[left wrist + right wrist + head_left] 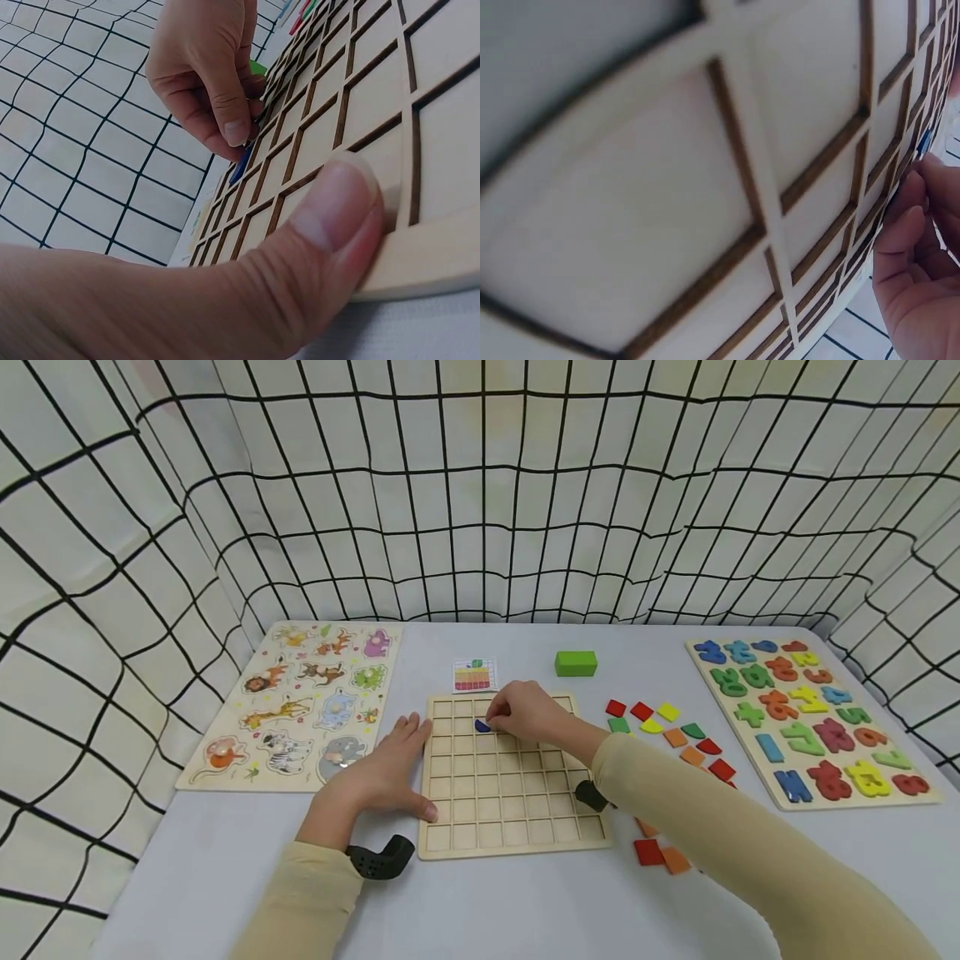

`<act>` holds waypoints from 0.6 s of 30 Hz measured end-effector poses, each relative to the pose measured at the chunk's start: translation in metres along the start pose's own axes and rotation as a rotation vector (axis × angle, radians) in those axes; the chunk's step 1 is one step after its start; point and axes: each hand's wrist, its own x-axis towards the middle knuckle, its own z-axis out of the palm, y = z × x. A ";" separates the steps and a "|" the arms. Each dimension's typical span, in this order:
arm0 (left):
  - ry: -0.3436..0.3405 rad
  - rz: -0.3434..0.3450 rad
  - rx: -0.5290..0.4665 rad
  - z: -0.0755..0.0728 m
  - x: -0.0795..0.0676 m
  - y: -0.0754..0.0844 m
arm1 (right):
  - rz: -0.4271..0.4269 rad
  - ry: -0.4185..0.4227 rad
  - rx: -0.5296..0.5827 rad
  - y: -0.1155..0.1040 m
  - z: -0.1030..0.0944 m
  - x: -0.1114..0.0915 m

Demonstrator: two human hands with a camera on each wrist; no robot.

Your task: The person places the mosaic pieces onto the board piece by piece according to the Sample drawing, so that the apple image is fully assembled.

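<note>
The grid board (481, 788) looks barely begun to me, the right hand (528, 712) pinching a blue piece (481, 726) at its far rows, the left hand (377, 775) outstretched along its left edge, unplaced tiles (676, 737) to its right.

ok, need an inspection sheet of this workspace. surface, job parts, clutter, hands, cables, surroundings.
Surface: white cloth, flat around the board.
Job parts: grid board flat; blue piece near its far edge; red, orange, yellow and green tiles loose to its right, some possibly hidden by the arm; card beyond the board.
Clutter: green block; animal puzzle left; shape puzzle right.
Left hand: at the board's left edge, thumb on the rim.
Right hand: pinches the blue piece.
Cables: nothing seen.
Surroundings: black net against white walls.
</note>
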 end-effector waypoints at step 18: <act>-0.005 0.048 0.068 0.001 0.008 -0.004 | 0.081 0.087 -0.011 0.117 -0.073 -0.079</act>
